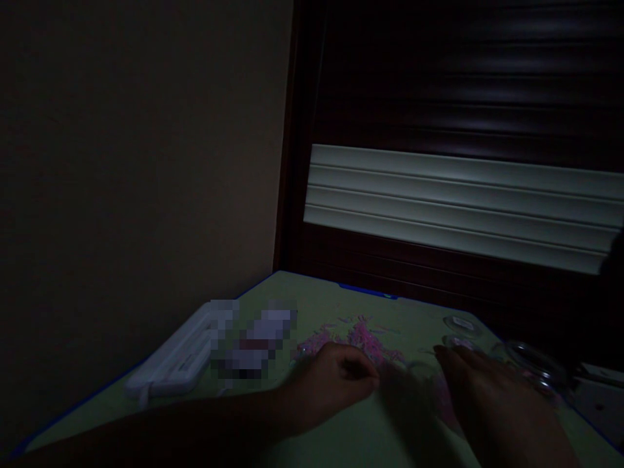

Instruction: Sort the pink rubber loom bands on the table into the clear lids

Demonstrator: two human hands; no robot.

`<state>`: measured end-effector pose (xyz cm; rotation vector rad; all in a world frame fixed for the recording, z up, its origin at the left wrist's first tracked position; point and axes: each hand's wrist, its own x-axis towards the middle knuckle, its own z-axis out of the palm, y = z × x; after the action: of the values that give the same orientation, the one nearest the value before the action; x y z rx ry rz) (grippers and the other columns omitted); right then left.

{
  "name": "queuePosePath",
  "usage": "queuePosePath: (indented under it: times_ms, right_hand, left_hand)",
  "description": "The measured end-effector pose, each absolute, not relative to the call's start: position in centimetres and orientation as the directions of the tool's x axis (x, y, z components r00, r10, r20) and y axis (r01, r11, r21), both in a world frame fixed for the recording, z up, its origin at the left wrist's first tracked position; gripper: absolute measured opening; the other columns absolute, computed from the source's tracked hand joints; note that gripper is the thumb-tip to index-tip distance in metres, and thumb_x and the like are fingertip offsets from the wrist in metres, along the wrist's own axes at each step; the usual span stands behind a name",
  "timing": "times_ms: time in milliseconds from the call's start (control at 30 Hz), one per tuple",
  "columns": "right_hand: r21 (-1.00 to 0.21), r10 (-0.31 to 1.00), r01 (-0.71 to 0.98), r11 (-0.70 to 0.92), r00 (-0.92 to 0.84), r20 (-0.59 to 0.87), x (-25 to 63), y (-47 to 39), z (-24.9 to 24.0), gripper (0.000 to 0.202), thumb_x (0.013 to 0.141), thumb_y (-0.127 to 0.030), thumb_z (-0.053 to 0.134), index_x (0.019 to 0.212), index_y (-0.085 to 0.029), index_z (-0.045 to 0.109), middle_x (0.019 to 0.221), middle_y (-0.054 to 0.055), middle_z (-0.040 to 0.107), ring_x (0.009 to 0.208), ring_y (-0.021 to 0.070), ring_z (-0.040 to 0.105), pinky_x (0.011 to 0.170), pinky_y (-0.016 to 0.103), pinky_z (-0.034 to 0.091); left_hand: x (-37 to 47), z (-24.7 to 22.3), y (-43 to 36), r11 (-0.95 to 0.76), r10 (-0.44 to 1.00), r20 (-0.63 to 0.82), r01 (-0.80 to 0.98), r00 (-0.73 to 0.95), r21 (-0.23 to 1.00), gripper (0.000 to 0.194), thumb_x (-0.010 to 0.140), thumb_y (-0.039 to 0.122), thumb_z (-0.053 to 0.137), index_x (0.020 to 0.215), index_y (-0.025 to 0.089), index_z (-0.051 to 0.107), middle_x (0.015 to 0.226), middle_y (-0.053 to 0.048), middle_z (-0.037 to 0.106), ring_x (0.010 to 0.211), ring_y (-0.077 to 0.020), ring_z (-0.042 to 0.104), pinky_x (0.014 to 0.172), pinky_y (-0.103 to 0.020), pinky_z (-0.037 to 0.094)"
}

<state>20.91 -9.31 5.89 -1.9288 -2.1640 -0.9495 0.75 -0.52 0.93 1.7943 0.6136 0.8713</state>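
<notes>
Wall (pixel 146 162) is rising at far left, and along its foot a long white plastic case (pixel 170 357) is lying on the table (pixel 351 435). Beside it a blurred-out flat object (pixel 260 341) is resting, its detail impossible to read. Next come the loose pink shreds (pixel 363 335), spreading in a fluffy heap near the middle of the table, just beyond the left hand (pixel 336 380). That hand is hovering low with its fingers curling round toward the thumb, the tips nearly meeting; whether they are gripping a strand, I cannot tell. For such light, tangling stuff, a soft pinch and a slow lift would likely serve best, with the wrist kept clear of the heap so that nothing gets dragged. Farther right, the right hand (pixel 497 396) is reaching forward with its fingers stretching out close together; its underside is hidden, so I cannot tell what it is holding, if anything. A pink patch (pixel 446 396) is showing beside it. Clear round lids (pixel 461 325) are lying beyond its fingers, and a clear container (pixel 533 361) is sitting to the right; steadying light plastic gently would probably avoid tipping it in this dim light.
</notes>
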Motion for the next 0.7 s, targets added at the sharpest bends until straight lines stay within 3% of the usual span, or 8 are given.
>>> queuePosePath:
  times_ms: [233, 467, 700]
  right_hand:
    - [0.438, 0.858, 0.895, -0.084, -0.158, 0.489, 22.5, -9.6, 5.5, 0.041, 0.069, 0.001, 0.037, 0.098, -0.012, 0.063, 0.094, 0.016, 0.065, 0.082, 0.0298, 0.061, 0.065, 0.043, 0.047]
    - [0.481, 0.881, 0.867, -0.129, -0.123, 0.457, 22.5, -9.8, 5.7, 0.039, 0.070, 0.003, 0.035, 0.092, -0.011, 0.064, 0.084, 0.017, 0.065, 0.070, 0.0288, 0.062, 0.059, 0.042, 0.045]
    - [0.437, 0.901, 0.892, -0.113, -0.094, 0.425, 21.9, -9.9, 5.8, 0.037, 0.068, 0.005, 0.036, 0.076, -0.017, 0.064, 0.075, 0.013, 0.066, 0.066, 0.0274, 0.063, 0.055, 0.040, 0.045]
  left_hand:
    - [0.7, 1.2, -0.6, -0.365, 0.769, 0.265, 0.059, 0.582, 0.929, 0.010, 0.072, 0.020, 0.060, 0.077, 0.012, 0.064, 0.075, -0.003, 0.064, 0.071, -0.0134, 0.058, 0.065, -0.022, 0.044]
    - [0.5, 1.0, -0.2, -0.492, 0.777, 0.357, 0.145, 0.519, 0.859, 0.010, 0.073, 0.019, 0.057, 0.075, 0.013, 0.064, 0.074, -0.002, 0.063, 0.071, -0.0137, 0.057, 0.065, -0.023, 0.044]
    - [0.3, 0.6, 1.1, -0.433, 0.856, 0.335, 0.192, 0.393, 0.881, 0.011, 0.073, 0.023, 0.058, 0.078, 0.014, 0.063, 0.078, -0.004, 0.064, 0.076, -0.0167, 0.060, 0.067, -0.024, 0.044]
